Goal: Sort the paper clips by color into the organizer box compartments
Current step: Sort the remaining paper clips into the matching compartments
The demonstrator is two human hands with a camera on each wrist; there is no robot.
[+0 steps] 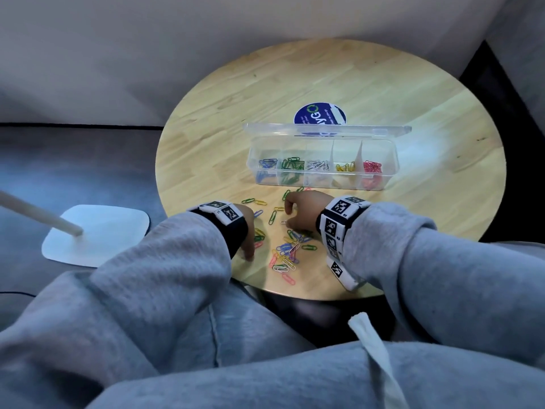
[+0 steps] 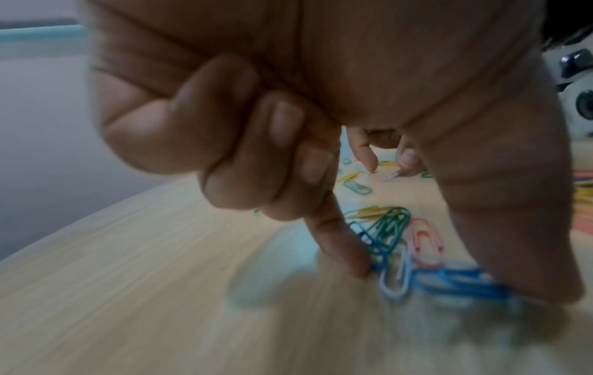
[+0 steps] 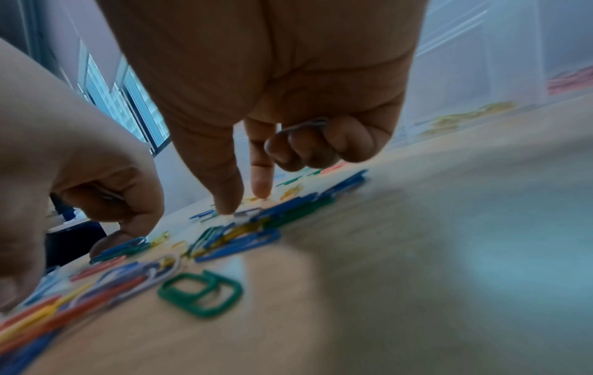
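A white clip is pinned under the right hand – another tucked in its curled fingers. Blue clips are pinched by the left hand, box just beyond.

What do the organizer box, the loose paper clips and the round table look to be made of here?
Organizer box: clear, glossy, probably hard plastic; the clips inside and the table show through its walls.
Paper clips: likely wire with a smooth coloured coating, judging by the thin bent loops in solid colours; the wire itself is not visible.
Table: light wood or wood-look laminate, with plank seams and grain streaks and a soft sheen.
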